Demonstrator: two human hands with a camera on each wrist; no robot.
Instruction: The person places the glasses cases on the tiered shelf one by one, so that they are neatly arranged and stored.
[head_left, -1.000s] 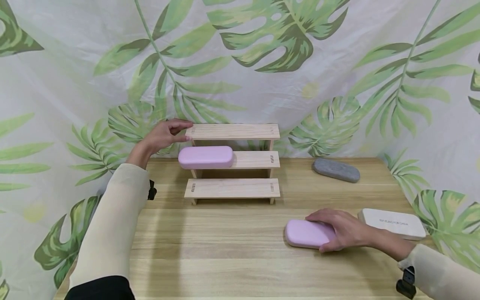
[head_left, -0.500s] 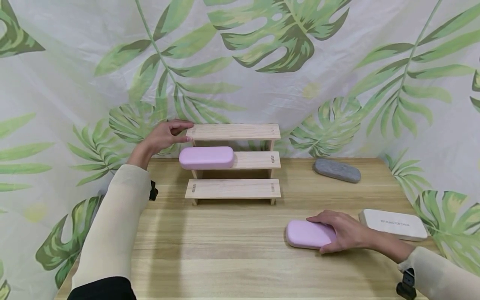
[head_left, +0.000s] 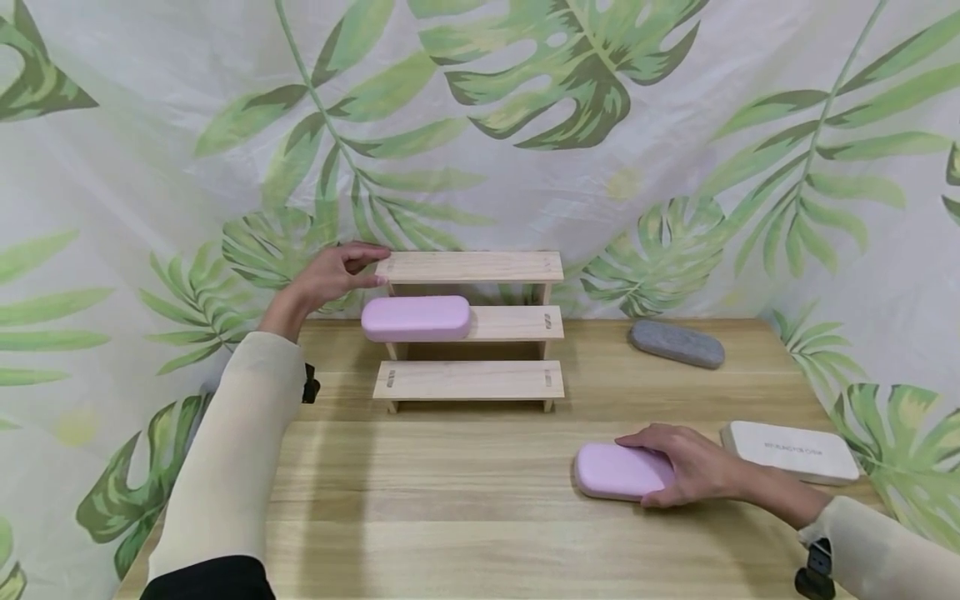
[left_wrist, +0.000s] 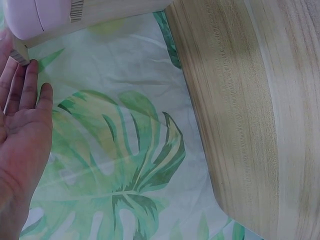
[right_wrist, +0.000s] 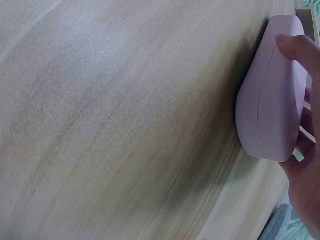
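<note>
A three-tier wooden display stand [head_left: 468, 379] stands at the back of the table. My left hand [head_left: 324, 277] holds the left end of its top tier, fingers at the back edge and thumb at the front edge. In the left wrist view, that hand [left_wrist: 27, 120] has its fingers stretched up to the board's end. A lilac glasses case [head_left: 416, 318] lies on the middle tier, its left end past the board. Toward the front right, my right hand [head_left: 693, 465] grips a second lilac glasses case [head_left: 618, 472], thumb and fingers on opposite sides; the right wrist view shows this case close over the table.
A grey glasses case [head_left: 677, 343] lies at the back right of the table [head_left: 465, 475]. Beside the right forearm sits a white case [head_left: 791, 451] with printed lettering. Leaf-patterned cloth [head_left: 525, 192] hangs directly behind the stand.
Both hands keep their holds and the cases stay in place. The head view has shifted very slightly, so everything appears a little lower and further right.
</note>
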